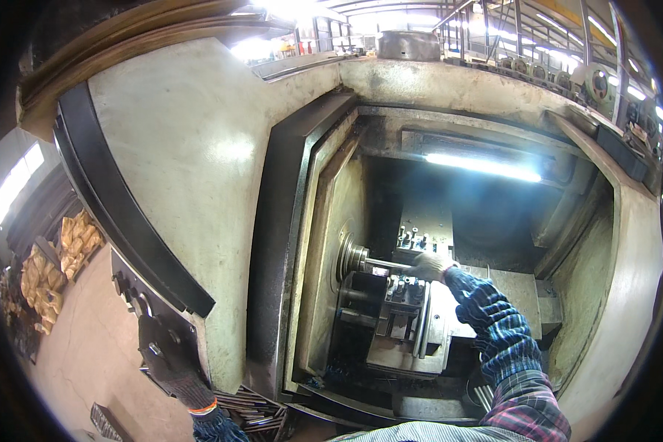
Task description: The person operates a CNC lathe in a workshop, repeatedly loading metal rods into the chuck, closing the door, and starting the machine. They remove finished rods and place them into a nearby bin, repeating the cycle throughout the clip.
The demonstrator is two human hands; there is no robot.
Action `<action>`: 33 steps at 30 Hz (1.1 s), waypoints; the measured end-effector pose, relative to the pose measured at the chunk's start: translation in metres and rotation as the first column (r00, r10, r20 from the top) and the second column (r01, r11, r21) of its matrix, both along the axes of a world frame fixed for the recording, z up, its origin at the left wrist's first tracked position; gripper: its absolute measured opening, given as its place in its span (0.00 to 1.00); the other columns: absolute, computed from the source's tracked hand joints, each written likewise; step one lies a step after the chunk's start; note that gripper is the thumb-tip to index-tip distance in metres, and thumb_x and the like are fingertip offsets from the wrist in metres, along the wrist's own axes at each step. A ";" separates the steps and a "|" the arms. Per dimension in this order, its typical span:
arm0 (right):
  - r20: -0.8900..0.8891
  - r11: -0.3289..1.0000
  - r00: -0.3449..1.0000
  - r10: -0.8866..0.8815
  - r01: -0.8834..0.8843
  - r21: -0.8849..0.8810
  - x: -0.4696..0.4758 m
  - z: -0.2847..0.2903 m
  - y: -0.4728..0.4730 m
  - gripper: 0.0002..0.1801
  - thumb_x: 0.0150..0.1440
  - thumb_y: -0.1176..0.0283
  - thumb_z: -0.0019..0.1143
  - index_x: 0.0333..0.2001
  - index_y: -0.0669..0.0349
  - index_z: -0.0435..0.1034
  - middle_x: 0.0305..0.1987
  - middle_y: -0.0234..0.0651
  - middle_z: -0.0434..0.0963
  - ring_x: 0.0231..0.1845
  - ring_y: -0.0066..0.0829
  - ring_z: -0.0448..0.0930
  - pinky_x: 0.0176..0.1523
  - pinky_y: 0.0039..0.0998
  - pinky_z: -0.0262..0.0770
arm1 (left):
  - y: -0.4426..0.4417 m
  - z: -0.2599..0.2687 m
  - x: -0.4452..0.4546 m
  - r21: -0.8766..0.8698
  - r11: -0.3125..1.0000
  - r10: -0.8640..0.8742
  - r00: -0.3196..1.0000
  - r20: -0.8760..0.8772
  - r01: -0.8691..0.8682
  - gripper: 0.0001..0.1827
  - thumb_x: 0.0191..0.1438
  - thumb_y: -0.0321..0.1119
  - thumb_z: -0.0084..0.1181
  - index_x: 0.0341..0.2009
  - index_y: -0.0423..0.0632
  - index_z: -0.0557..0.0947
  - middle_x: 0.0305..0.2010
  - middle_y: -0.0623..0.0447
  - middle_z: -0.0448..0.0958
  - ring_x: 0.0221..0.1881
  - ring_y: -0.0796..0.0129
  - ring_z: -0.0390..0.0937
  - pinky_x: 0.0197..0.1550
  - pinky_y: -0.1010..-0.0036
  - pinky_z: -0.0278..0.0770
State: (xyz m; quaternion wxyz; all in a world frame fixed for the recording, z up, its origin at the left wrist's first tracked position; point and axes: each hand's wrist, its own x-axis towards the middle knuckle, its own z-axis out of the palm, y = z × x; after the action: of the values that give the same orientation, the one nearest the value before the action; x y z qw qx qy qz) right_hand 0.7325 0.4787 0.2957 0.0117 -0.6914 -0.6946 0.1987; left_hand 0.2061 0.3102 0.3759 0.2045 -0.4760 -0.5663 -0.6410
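My right hand (432, 266), in a pale work glove, grips the outer end of a slim metal rod (385, 263) inside a CNC lathe. The rod's other end meets the spindle chuck (356, 257); how deep it sits in there I cannot tell. Tool holders with several bolts stand close by, one block (422, 243) behind the rod and another block (403, 290) in front of it. Low on the left, my left hand (163, 353), in a dark glove, is at the lathe's control panel (185, 331). Its fingertips are hard to make out against the dark panel.
A lit tube lamp (483, 167) crosses the back of the enclosure. The sliding door (287, 232) is pushed to the left. Below it lie several metal rods (251, 411), and more rods (483, 396) stand near my right forearm. Yellowish sacks (44, 282) rest on the floor.
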 end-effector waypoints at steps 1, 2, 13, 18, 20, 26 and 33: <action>0.064 0.997 0.996 0.068 -0.069 0.017 -0.010 -0.005 0.012 0.34 0.61 0.39 0.50 0.44 0.63 0.82 0.38 0.46 0.85 0.42 0.42 0.84 0.49 0.40 0.79 | -0.001 0.002 0.002 0.019 0.993 -0.115 0.981 0.154 0.113 0.20 0.68 0.32 0.54 0.61 0.39 0.74 0.50 0.45 0.79 0.44 0.68 0.80 0.41 0.72 0.82; 0.021 0.995 0.995 0.099 -0.099 -0.007 -0.021 -0.012 0.025 0.37 0.61 0.38 0.49 0.47 0.63 0.81 0.42 0.48 0.84 0.45 0.44 0.83 0.51 0.41 0.78 | -0.004 0.005 0.003 0.056 0.975 -0.222 0.929 0.297 0.215 0.20 0.67 0.32 0.55 0.62 0.39 0.74 0.51 0.44 0.80 0.44 0.67 0.80 0.41 0.72 0.82; -0.145 0.978 0.967 0.208 -0.207 0.018 -0.080 -0.011 0.040 0.48 0.52 0.33 0.60 0.66 0.56 0.65 0.54 0.52 0.80 0.56 0.51 0.80 0.58 0.44 0.76 | -0.010 0.025 0.011 -0.107 0.986 0.114 0.983 -0.145 -0.130 0.16 0.70 0.32 0.50 0.57 0.37 0.78 0.45 0.47 0.81 0.41 0.66 0.80 0.40 0.71 0.79; -0.037 0.971 0.973 0.226 -0.222 0.085 -0.075 -0.019 0.041 0.51 0.49 0.34 0.63 0.66 0.58 0.63 0.55 0.55 0.79 0.58 0.54 0.79 0.59 0.47 0.75 | -0.011 0.022 0.004 -0.098 0.957 -0.244 0.940 0.237 0.274 0.16 0.70 0.31 0.48 0.58 0.38 0.77 0.49 0.47 0.79 0.40 0.65 0.78 0.42 0.71 0.77; -0.026 0.970 0.971 0.238 -0.236 0.056 -0.080 -0.018 0.042 0.51 0.50 0.35 0.63 0.67 0.59 0.62 0.58 0.54 0.78 0.60 0.53 0.78 0.61 0.46 0.74 | -0.016 0.017 -0.001 -0.074 0.960 -0.256 0.952 0.165 0.271 0.17 0.68 0.28 0.47 0.59 0.39 0.76 0.49 0.47 0.79 0.42 0.65 0.78 0.44 0.70 0.77; -0.056 0.958 0.964 0.261 -0.251 0.141 -0.070 -0.022 0.040 0.45 0.51 0.37 0.63 0.62 0.59 0.67 0.53 0.52 0.81 0.56 0.51 0.81 0.56 0.43 0.76 | -0.033 0.014 0.032 -0.061 0.998 -0.030 0.975 -0.218 0.017 0.21 0.55 0.19 0.55 0.55 0.43 0.81 0.56 0.46 0.82 0.54 0.53 0.81 0.55 0.65 0.81; 0.092 0.930 0.996 0.005 -0.039 0.365 -0.081 -0.017 0.028 0.34 0.55 0.39 0.61 0.46 0.60 0.74 0.41 0.53 0.83 0.45 0.55 0.83 0.47 0.49 0.78 | -0.035 0.021 0.029 -0.076 0.979 0.152 0.931 -0.333 -0.187 0.28 0.49 0.23 0.62 0.56 0.56 0.82 0.52 0.52 0.84 0.47 0.57 0.84 0.42 0.67 0.85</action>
State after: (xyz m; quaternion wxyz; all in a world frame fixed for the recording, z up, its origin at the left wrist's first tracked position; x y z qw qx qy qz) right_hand 0.6511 0.5068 0.2790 0.1072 -0.6773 -0.7270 0.0344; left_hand 0.2355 0.2748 0.3973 0.3240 -0.5347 -0.5973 -0.5024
